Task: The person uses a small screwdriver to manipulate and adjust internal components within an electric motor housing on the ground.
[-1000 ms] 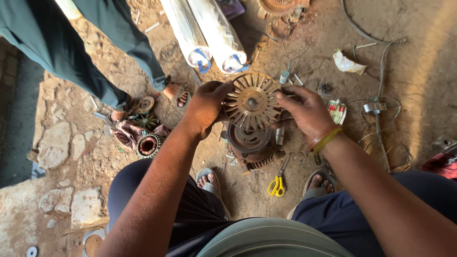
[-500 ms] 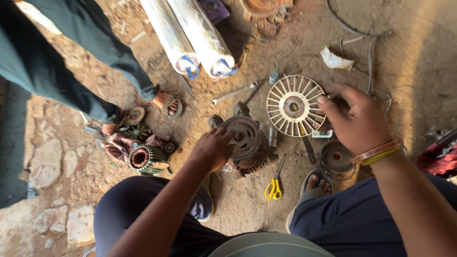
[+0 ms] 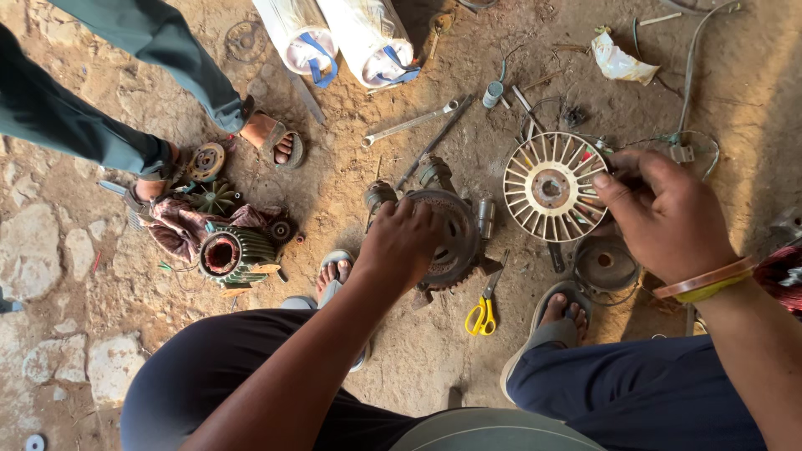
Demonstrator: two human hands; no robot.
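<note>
My right hand grips the rim of a white finned fan wheel and holds it off to the right, above the dirt. A rusty round motor body stands on the ground between my feet, and my left hand rests on its left side. Below the fan wheel lies a dark round metal cover. Yellow-handled scissors lie in front of the motor.
Another person's sandalled feet and green trousers are at the upper left, beside a second ribbed motor housing on rags. Two white rolls, a long spanner, a screwdriver and loose wires lie at the top.
The fan wheel has come off the motor: my right hand carried it rightward and away. My left hand dropped onto the motor body and stayed there.
</note>
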